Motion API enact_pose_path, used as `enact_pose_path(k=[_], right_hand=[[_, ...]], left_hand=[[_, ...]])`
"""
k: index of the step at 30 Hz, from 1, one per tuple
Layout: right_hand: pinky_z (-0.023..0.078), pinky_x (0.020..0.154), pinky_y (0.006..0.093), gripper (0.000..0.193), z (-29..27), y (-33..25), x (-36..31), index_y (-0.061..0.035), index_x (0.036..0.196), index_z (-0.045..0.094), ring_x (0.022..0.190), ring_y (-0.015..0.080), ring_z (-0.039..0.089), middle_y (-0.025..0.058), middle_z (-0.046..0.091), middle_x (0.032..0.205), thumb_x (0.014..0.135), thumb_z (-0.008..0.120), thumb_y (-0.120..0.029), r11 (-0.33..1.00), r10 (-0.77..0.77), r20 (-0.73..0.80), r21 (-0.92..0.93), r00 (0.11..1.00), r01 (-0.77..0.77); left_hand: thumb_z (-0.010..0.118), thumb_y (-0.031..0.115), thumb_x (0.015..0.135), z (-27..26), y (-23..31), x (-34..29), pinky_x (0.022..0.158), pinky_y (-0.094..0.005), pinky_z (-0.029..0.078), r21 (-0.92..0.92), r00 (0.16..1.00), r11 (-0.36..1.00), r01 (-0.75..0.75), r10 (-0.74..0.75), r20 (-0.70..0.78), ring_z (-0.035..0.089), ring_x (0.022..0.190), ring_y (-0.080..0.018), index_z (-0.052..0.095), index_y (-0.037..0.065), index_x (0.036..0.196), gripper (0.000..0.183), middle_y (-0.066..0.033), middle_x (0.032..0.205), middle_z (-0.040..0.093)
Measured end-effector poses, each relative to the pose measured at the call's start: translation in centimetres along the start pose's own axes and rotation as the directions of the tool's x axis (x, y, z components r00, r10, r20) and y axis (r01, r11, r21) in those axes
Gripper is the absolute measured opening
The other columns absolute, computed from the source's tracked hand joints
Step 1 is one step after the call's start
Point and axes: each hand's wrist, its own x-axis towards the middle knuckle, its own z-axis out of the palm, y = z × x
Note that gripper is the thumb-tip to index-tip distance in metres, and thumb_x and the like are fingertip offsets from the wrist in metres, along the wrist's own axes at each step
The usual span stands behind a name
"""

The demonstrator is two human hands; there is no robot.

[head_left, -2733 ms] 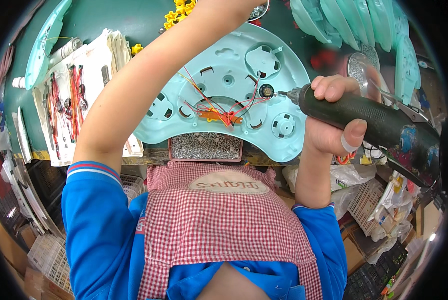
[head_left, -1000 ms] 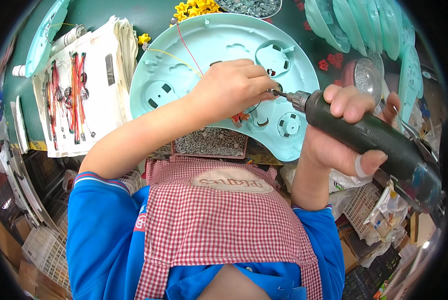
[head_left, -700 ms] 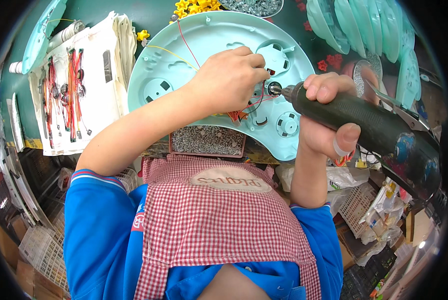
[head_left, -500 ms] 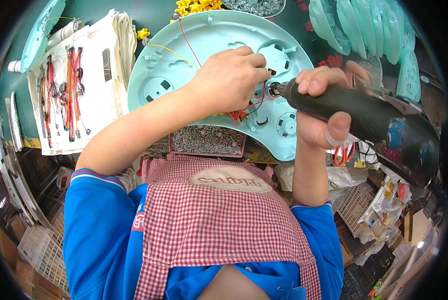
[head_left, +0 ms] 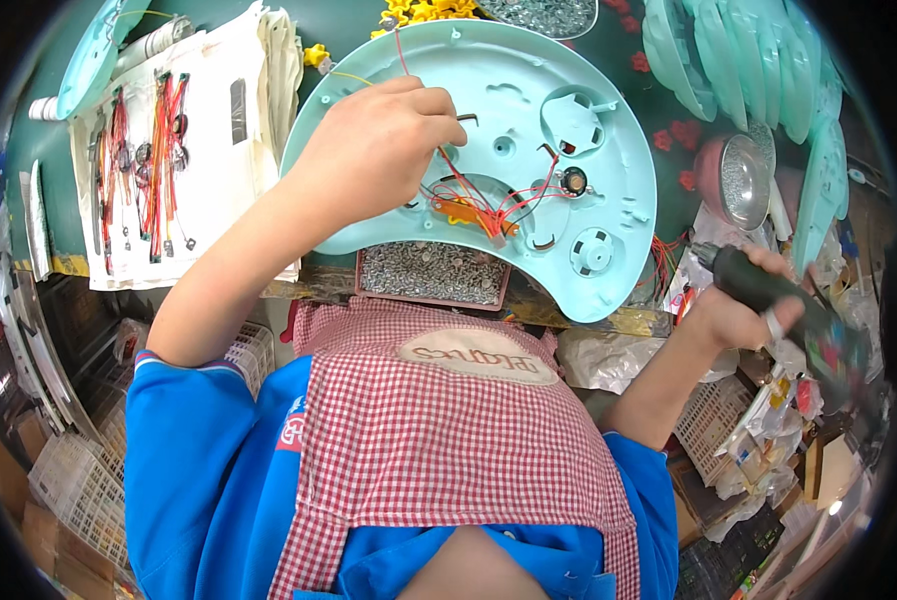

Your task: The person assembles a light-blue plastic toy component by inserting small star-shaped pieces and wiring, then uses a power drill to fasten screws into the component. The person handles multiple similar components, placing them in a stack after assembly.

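Observation:
A pale turquoise curved plastic shell [head_left: 488, 60] lies hollow side up on the table in front of me. My left hand [head_left: 378, 145] is over its left half, fingers pinched on a red wire. A small dark piece shows by the fingertips; the grip itself is partly hidden. Several red wires [head_left: 478, 205] run inside the shell to a round black component [head_left: 573, 181] and an orange part [head_left: 455, 211]. Away from the shell, at the right, my right hand [head_left: 738, 310] is wrapped round a dark electric screwdriver [head_left: 768, 285], blurred at its rear, its tip pointing left.
A tray of small screws [head_left: 433, 275] sits at the near table edge. Wire assemblies [head_left: 153, 160] lie on white sheets [head_left: 218, 190] at the left. Stacked turquoise shells [head_left: 728, 60], a metal bowl [head_left: 743, 180] and red pieces [head_left: 683, 133] stand right. Yellow star pieces [head_left: 433, 12] lie behind.
The screwdriver has left the round black component and swung right and down with my right hand. My left hand has moved left, away from the shell's middle.

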Motion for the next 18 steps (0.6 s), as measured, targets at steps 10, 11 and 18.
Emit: enact_pose_path(k=[10,11,18], right_hand=[[0.048,0.081,0.0344,0.021,4.8,-1.3,-5.8,0.0028,0.099,0.06,0.089,0.0265,0.061,0.0127,0.061,0.089,0.087,0.06,-0.014,0.777,-0.536,0.418,-0.096,0.733,0.622],[0.048,0.078,0.0348,0.011,6.2,-1.3,-7.2,0.0,0.089,0.068,0.082,0.0271,0.063,0.0108,0.065,0.084,0.082,0.064,-0.008,0.91,-0.102,0.593,-0.27,0.799,0.316],[0.046,0.081,0.0339,0.023,13.9,-0.9,-9.9,-0.0006,0.095,0.067,0.089,0.0225,0.061,0.0072,0.066,0.083,0.076,0.073,-0.011,0.848,0.263,0.927,-0.355,0.269,0.393]], left_hand=[[0.064,0.007,0.069,-0.2,-0.3,-2.8,0.08,-0.0308,0.047,0.102,0.994,0.989,-0.106,0.108,-0.018,0.058,0.089,-0.0189,0.066,0.009,0.08,0.012,0.0007,0.087,0.06],[0.064,0.009,0.069,0.1,-0.3,-3.0,0.081,-0.0309,0.047,0.116,0.99,0.983,-0.143,0.144,-0.003,0.059,0.089,-0.019,0.066,0.01,0.08,0.011,0.001,0.086,0.061],[0.073,0.02,0.068,-1.3,0.8,-2.3,0.083,-0.0323,0.044,0.106,0.999,0.994,-0.037,0.038,-0.007,0.057,0.094,-0.0204,0.062,0.01,0.089,0.026,-0.0031,0.088,0.061]])
